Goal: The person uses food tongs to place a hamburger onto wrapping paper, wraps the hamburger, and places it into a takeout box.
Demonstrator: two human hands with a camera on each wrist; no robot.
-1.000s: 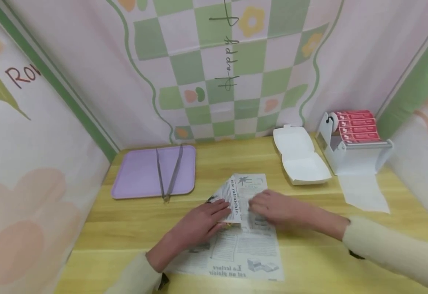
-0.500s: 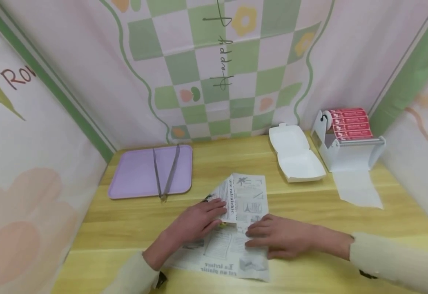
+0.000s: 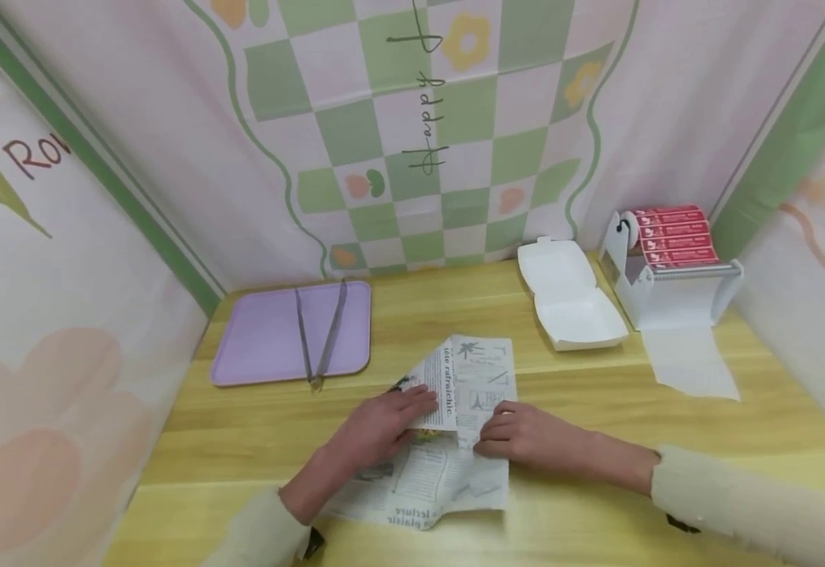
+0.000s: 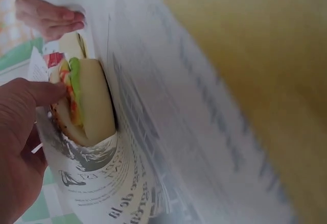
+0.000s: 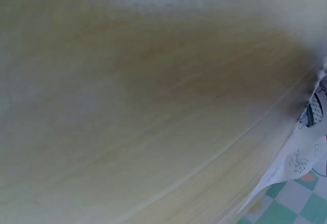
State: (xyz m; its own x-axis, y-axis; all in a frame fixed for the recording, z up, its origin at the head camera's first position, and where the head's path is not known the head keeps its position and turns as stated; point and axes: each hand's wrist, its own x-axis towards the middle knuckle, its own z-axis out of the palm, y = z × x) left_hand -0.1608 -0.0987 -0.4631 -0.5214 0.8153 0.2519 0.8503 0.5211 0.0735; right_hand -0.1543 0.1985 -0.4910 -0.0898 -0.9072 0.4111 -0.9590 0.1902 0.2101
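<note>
A newsprint-patterned wrapping sheet [image 3: 419, 476] lies on the wooden table in the head view, with its upper left folded over. Under that fold sits a burger [image 4: 94, 99]; the left wrist view shows its pale bun, green lettuce and red and yellow sauce. My left hand [image 3: 380, 429] lies over the fold and holds the burger, the thumb touching its filled side and the other fingers on the paper. At the sheet's right edge, my right hand [image 3: 536, 437] pinches the paper with curled fingers. The near right part of the sheet is lifted and bent.
Behind on the left is a purple tray [image 3: 253, 339] with metal tongs [image 3: 304, 339] lying across its edge. An open white clamshell box [image 3: 578, 319] stands at the back right, beside a label dispenser [image 3: 682, 299] with a red label roll [image 3: 675, 236] and a hanging backing strip [image 3: 692, 362].
My right hand moves down along the sheet's right side, then its spread fingers curl on the edge. The sheet's near right corner lifts and draws inward. My left hand stays on the fold.
</note>
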